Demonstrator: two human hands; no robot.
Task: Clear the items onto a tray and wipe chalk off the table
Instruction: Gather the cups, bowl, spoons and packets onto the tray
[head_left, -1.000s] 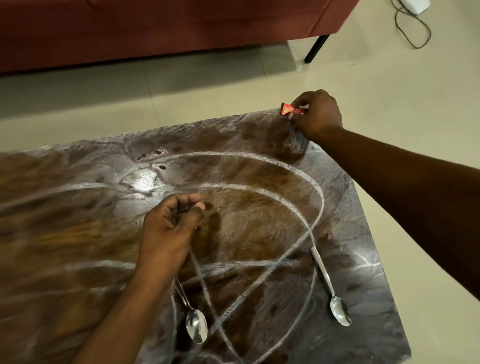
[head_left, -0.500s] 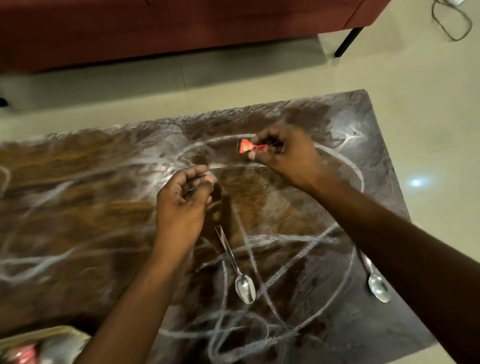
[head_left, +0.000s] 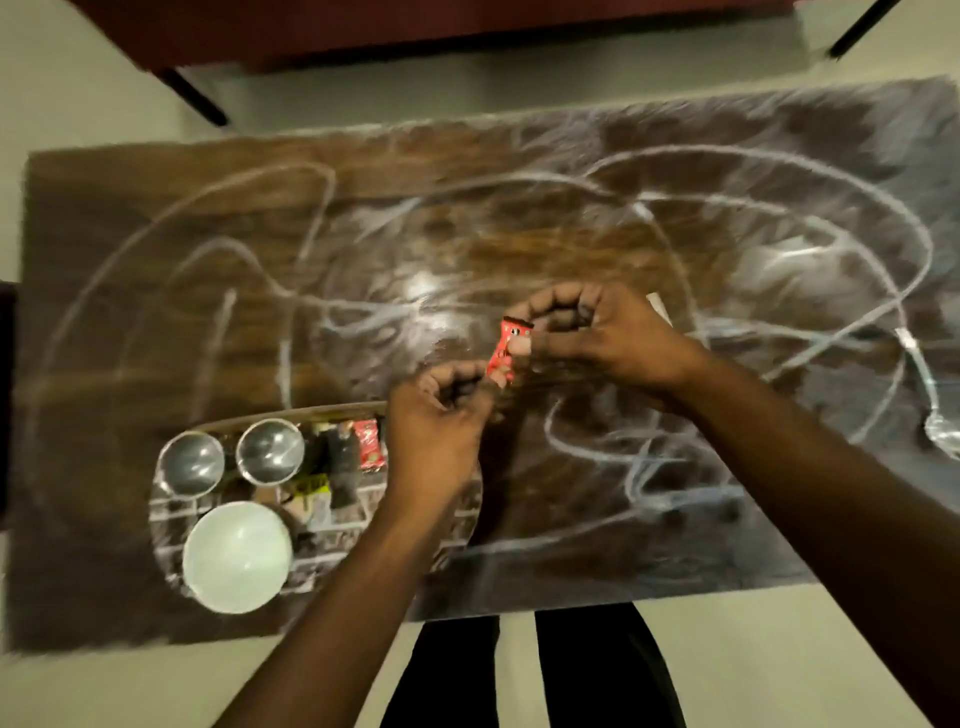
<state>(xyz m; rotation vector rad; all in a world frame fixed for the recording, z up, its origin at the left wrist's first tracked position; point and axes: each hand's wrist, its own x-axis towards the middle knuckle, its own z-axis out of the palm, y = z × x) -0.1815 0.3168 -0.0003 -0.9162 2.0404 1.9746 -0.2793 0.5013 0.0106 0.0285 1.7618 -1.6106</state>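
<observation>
- Fingers (head_left: 457, 375) of the left hand (head_left: 436, 436): curled, tips at the lower end of the red packet (head_left: 505, 345); whether they grip it cannot be told. The tray (head_left: 291, 412) lies just to their left.
- Red packet: held between both hands, above the chalked table (head_left: 467, 171).
- Right hand (head_left: 608, 338): thumb and fingers pinch the packet's upper part.
- Spoon (head_left: 941, 431): on the table, well right of the fingers.

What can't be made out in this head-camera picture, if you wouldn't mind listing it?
- Head view: the print on the red packet is blurred and too small to read.
- Head view: curled fingers of the left hand hide whether it holds anything.
- Head view: the spoon bowl is cut by the right edge.
- Head view: dark packets on the tray are blurred; the left forearm covers the tray's right side.
</observation>
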